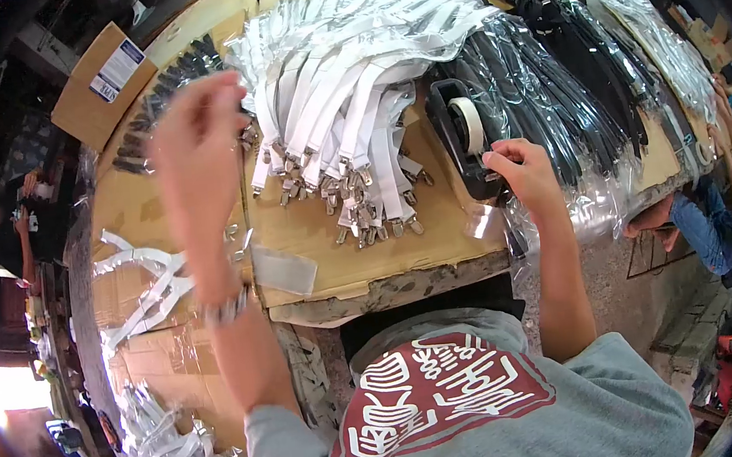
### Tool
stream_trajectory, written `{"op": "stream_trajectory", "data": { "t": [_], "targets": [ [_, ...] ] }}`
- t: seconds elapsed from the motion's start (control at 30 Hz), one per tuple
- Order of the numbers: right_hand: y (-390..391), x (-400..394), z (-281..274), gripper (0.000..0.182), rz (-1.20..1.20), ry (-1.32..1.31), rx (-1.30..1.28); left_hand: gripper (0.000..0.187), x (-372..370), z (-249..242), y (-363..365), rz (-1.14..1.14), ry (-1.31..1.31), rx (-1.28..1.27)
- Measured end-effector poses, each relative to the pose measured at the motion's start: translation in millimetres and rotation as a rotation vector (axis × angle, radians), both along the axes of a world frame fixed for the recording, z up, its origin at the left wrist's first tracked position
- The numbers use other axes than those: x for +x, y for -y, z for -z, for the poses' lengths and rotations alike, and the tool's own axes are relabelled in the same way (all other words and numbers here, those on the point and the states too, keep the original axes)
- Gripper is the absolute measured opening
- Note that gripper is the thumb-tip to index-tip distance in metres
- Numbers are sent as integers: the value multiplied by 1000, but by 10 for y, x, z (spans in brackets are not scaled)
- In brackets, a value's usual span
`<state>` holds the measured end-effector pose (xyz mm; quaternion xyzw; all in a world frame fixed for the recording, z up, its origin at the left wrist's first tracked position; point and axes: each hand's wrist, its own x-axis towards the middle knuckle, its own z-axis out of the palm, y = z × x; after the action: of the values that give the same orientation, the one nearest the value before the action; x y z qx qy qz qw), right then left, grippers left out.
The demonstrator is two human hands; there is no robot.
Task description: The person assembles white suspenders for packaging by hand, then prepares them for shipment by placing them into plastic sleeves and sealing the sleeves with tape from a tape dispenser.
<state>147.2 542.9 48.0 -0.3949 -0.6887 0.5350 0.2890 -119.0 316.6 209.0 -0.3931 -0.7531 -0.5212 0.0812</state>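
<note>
My left hand [195,144] is raised over the left part of the table, blurred by motion. Its fingers look bent, but whether they hold anything is not clear. My right hand [527,176] has thumb and forefinger pinched at the front end of a black tape dispenser [442,124], where the tape comes off. A white roll of tape [467,126] sits in it. Between my hands lies a big pile of white suspenders [325,82] in clear plastic, their metal clips [365,215] toward me. A flat clear plastic sleeve [286,271] lies near the table's front edge.
Cardboard [317,264] covers the table. Black clips [140,127] lie in rows near a cardboard box [103,85]. Bagged black suspenders [538,97] fill the right side. Loose white straps [146,280] lie at left, with more bagged straps [180,449] below. Another person's knee [705,227] shows at right.
</note>
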Motion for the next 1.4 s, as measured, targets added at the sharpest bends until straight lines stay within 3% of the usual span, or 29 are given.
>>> {"op": "stream_trajectory", "data": {
  "t": [0.13,0.2,0.33,0.4,0.47,0.57,0.6,0.7,0.77,0.87,0.97,1.03,1.17,1.27,1.4],
  "targets": [
    [-43,22,-7,32,-26,82,-49,34,-945,1054,-418,-183,-109,-228],
    [-33,23,23,33,7,70,-17,39,-1142,1263,-489,-249,-109,-242],
    [-16,55,42,34,-1,48,7,43,-1255,1334,-429,-263,-41,-265],
    [8,113,6,26,0,106,182,39,-1117,1304,-130,-277,-37,-291],
    [219,107,-167,20,168,85,508,37,-905,1234,255,-258,69,-335],
    [666,11,-462,12,110,25,579,32,-517,1323,895,-349,114,-317],
    [824,-70,-458,10,-36,-27,419,32,-423,1436,1101,-376,126,-305],
    [1246,-486,-179,19,-555,-75,333,30,-8,1594,1471,-497,163,-306],
    [1504,-819,163,25,-750,-125,526,28,249,1686,1605,-550,118,-313],
    [1768,-1180,263,29,-850,-144,914,24,545,1799,1730,-587,56,-308],
    [1936,-1435,334,31,-946,-143,781,20,753,1778,1766,-625,159,-281],
    [2057,-1575,336,28,-893,17,789,18,842,1818,1772,-578,156,-221],
    [2233,-1766,455,24,-789,196,763,18,887,1935,1757,-531,-17,-257],
    [2248,-1870,478,20,-790,232,604,19,892,1940,1773,-541,-31,-265],
    [2168,-1970,517,15,-801,171,581,20,903,1981,1778,-519,-71,-287]
  ]
}}
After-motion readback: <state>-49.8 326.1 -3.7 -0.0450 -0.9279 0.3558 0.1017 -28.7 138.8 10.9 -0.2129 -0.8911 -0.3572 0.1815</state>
